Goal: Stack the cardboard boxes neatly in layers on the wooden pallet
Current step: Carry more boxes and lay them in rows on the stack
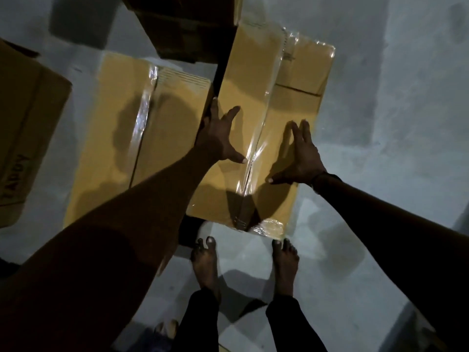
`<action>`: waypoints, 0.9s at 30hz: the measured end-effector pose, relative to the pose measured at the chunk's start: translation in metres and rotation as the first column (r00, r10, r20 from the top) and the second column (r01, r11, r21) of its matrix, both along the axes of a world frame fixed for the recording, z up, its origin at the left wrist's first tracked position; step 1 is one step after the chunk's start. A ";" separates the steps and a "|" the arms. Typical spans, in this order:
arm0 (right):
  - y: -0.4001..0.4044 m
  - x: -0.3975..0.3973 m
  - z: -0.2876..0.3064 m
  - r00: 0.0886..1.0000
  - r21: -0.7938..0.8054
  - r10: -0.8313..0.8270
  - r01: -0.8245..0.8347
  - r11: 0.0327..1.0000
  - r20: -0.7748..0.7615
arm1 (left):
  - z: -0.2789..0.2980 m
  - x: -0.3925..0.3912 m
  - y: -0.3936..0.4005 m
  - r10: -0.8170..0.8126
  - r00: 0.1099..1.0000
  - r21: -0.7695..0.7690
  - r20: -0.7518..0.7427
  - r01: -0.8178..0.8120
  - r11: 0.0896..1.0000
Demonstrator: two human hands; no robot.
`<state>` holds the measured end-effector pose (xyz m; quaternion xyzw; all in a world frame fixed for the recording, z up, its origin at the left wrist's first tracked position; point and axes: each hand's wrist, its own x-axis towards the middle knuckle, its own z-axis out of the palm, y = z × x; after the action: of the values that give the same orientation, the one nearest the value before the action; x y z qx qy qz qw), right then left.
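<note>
A long taped cardboard box [256, 102] lies in front of me on the pale floor, clear tape running down its middle seam. My left hand [218, 134] lies spread on its left half, fingers straight, with the fingertips near the box's left edge. My right hand [300, 154] presses flat on its right half with straight fingers and the thumb stretched out. A second taped box [127, 128] lies just to the left, partly covered by my left forearm. No wooden pallet is visible.
A dark box [182, 24] stands behind the two taped ones. Another brown box [22, 128] with printed letters sits at the far left. My bare feet [243, 265] stand just short of the box's near end. Grey floor [393, 123] stretches to the right.
</note>
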<state>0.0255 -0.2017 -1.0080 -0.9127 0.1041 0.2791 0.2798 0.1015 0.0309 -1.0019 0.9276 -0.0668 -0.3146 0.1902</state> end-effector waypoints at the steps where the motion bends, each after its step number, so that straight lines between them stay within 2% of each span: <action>1: 0.003 0.000 -0.003 1.000 -0.013 -0.003 0.003 1.000 -0.005 | -0.001 0.000 -0.001 0.004 1.000 0.014 -0.009 -0.004 1.000; 4: 0.012 0.001 -0.007 1.000 -0.065 -0.005 0.004 0.998 -0.014 | -0.005 0.001 -0.005 0.011 1.000 0.045 -0.021 -0.010 0.999; 11: 0.014 -0.002 0.006 0.994 -0.065 -0.074 0.069 0.996 -0.079 | 0.015 -0.012 -0.019 0.045 0.997 0.073 -0.057 -0.040 0.996; 16: 0.004 -0.034 0.051 0.995 -0.076 -0.054 0.048 0.996 -0.078 | 0.049 -0.047 -0.030 0.051 0.998 0.082 -0.022 -0.049 0.995; 21: -0.017 -0.062 0.140 0.994 -0.048 -0.045 0.041 0.998 -0.098 | 0.129 -0.078 -0.046 0.067 0.997 0.023 -0.026 -0.066 0.998; 27: -0.050 -0.081 0.273 0.995 0.000 -0.095 0.095 0.995 -0.022 | 0.274 -0.095 -0.074 0.066 0.998 0.003 -0.012 -0.066 0.998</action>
<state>-0.0552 -0.2516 -0.7354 -0.9035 0.1505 0.2754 0.2920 0.0065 -0.0435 -0.7280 0.9277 -0.0345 -0.3137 0.1995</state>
